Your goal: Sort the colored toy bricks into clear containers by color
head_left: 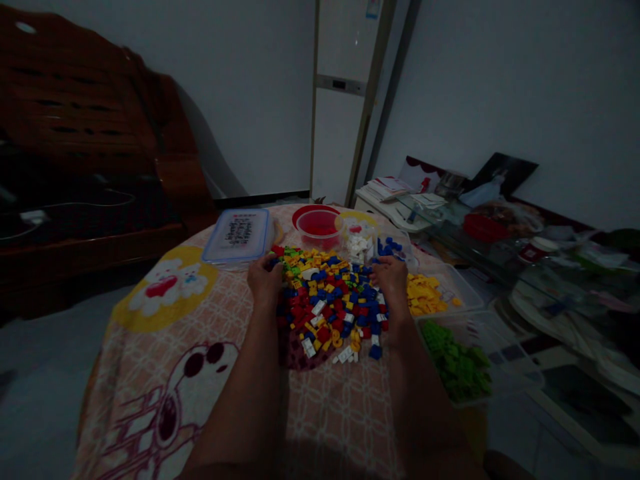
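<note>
A mixed pile of toy building bricks (325, 300) in red, yellow, blue, white and green lies between my hands on the patterned tablecloth (333, 413). At the pile's left edge, my left hand (265, 279) has its fingers curled together; a small dark spot shows at the fingertips, too dim to name. My right hand (393, 279) is at the right edge beside blue bricks, thumb and fingers drawn together. What it pinches, if anything, is hidden. Near it are white bricks (361, 248) and a clear tub with blue bricks (391, 247).
Clear tubs of yellow bricks (425, 295) and green bricks (456, 360) stand to the right. Behind the pile are a round red-rimmed bowl (319, 223) and a blue-edged lidded box (237, 235). A cluttered glass table (500, 257) stands right, a wooden bench (85, 133) left.
</note>
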### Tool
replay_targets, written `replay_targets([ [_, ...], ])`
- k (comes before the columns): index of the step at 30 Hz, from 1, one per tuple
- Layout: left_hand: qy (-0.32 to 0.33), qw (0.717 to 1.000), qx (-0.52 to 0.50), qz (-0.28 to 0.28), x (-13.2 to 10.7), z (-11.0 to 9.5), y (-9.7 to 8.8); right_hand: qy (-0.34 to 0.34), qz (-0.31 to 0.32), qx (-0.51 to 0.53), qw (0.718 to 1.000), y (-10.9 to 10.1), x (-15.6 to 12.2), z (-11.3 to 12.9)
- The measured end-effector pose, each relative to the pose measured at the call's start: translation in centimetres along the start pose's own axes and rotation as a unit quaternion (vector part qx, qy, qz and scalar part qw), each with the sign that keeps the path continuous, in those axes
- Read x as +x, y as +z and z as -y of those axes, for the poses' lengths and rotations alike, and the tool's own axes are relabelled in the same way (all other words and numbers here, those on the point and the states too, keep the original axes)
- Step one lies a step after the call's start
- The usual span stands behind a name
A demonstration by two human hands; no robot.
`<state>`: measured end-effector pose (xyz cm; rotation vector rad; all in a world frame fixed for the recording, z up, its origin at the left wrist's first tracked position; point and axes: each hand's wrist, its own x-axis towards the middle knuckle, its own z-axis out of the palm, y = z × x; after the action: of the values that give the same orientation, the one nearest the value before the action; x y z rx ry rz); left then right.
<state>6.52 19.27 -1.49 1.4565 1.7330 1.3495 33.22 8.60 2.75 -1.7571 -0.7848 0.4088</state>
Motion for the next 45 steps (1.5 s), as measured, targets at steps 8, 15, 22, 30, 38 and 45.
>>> replay_targets([
  [8, -0.001, 1.0, 0.005, -0.006, -0.1, 0.0, 0.0, -0.015, -0.138, 0.222, 0.965, -0.2, 2.0, -0.8],
  [15, 0.001, 1.0, 0.002, -0.003, 0.0, 0.0, 0.0, -0.018, -0.069, 0.143, 0.987, -0.2, 0.5, 0.3],
  [22, 0.002, 1.0, -0.011, 0.009, 0.2, 0.4, 0.2, -0.05, 0.099, 0.002, 0.994, 0.5, -2.0, 2.2],
  [30, 0.003, 1.0, 0.004, 0.007, -0.3, -0.6, -0.4, -0.262, 0.234, -0.279, 0.894, 4.0, -6.4, 4.4],
  [38, -0.005, 1.0, -0.01, 0.006, -0.1, 0.0, 0.1, -0.25, 0.223, -0.394, 0.856, 5.0, -7.4, 4.2],
  [45, -0.005, 1.0, -0.015, 0.009, -0.2, -0.2, 0.0, -0.231, 0.258, -0.182, 0.92, 4.2, -5.6, 3.4],
])
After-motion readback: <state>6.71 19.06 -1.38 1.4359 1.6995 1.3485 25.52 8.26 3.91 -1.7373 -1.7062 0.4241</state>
